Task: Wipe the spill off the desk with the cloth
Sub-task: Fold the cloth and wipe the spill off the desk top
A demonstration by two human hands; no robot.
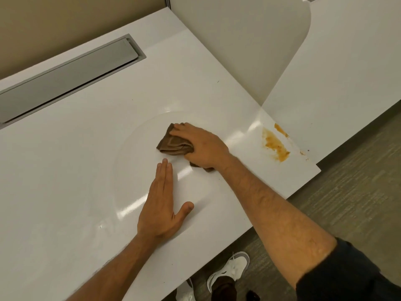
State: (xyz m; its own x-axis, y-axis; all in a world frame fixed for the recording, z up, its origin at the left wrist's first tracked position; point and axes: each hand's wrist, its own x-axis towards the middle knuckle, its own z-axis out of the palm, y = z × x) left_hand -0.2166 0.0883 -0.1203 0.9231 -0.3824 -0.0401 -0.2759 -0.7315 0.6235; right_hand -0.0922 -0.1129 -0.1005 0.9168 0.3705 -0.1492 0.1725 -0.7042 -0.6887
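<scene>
Bright, glare streaks on desk (86, 170)

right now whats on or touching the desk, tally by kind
cloths: 1, brown cloth under the right hand
hands: 2, the right one plus the left hand flat on the desk
spill patches: 2, large orange smear and small orange streak
cable tray lids: 1, grey lid
total: 6

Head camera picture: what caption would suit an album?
Right hand presses a crumpled brown cloth on the white desk, apart from the orange-brown spill.
</scene>
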